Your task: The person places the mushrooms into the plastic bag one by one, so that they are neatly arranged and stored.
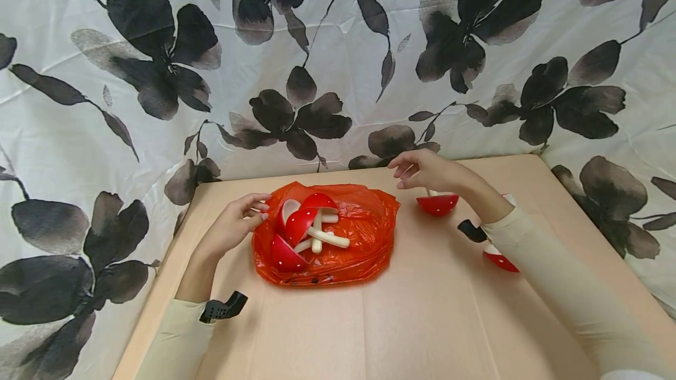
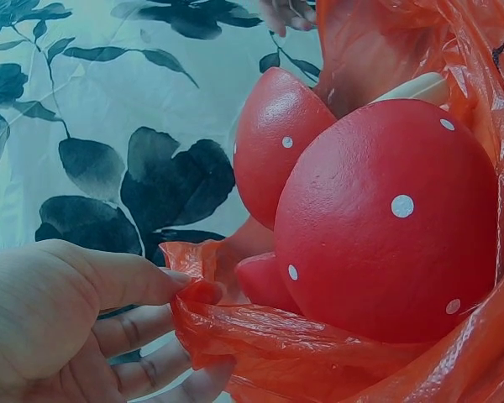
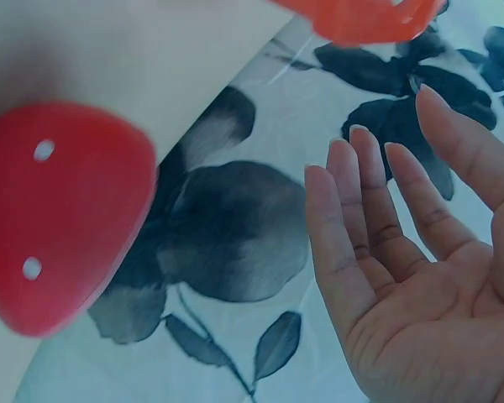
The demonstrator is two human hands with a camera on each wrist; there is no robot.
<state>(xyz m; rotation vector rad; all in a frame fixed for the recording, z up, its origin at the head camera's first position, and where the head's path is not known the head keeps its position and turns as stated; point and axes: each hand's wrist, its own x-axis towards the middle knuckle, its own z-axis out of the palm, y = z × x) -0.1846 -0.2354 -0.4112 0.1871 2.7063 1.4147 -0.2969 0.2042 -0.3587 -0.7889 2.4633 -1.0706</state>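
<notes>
Orange bag in left grip

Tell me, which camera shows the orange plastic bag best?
The head view: nearly all of the orange plastic bag shows there, holding red mushrooms on the table. The left wrist view gives only part of it, close up around red caps; the right wrist view catches just an orange piece at its top edge.

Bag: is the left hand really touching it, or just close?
Touching. The left wrist view shows it: the left hand pinches the edge of the bag, with the thumb tip lying against the plastic.
</notes>
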